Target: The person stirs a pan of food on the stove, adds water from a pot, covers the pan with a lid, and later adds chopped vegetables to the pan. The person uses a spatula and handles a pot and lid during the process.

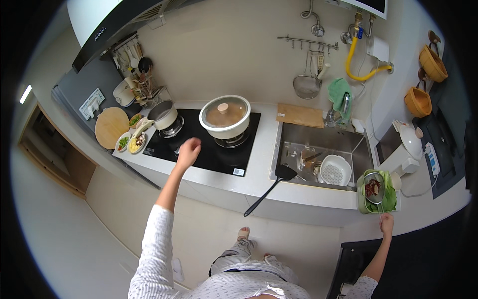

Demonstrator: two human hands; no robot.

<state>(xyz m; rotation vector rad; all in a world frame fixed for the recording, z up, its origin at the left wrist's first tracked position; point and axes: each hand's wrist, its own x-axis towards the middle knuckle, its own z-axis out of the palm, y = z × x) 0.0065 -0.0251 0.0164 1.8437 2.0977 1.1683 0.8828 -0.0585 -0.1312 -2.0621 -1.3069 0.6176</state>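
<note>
My left hand point(189, 152) hovers over the front part of the black gas hob point(203, 161), beside a control knob point(177, 151). Its fingers look curled, and their tips are hidden from me. On the right, my right hand point(387, 223) grips the thin handle of a small mesh strainer point(381, 200). Dried red chillies and other spices point(372, 188) lie in it. The strainer is over a green basket point(361, 203) of leafy greens point(390, 196). A white pot point(224, 131) with a glass lid stands on the right burner, and a saucepan point(163, 116) on the left one.
A black spatula point(269, 190) juts over the counter's front edge. Right of the hob, the steel sink point(298, 136) holds a white colander point(335, 170). Bowls of chopped ingredients point(123, 142) and a round wooden board point(111, 128) stand at the left. A wooden board point(300, 115) lies behind the sink.
</note>
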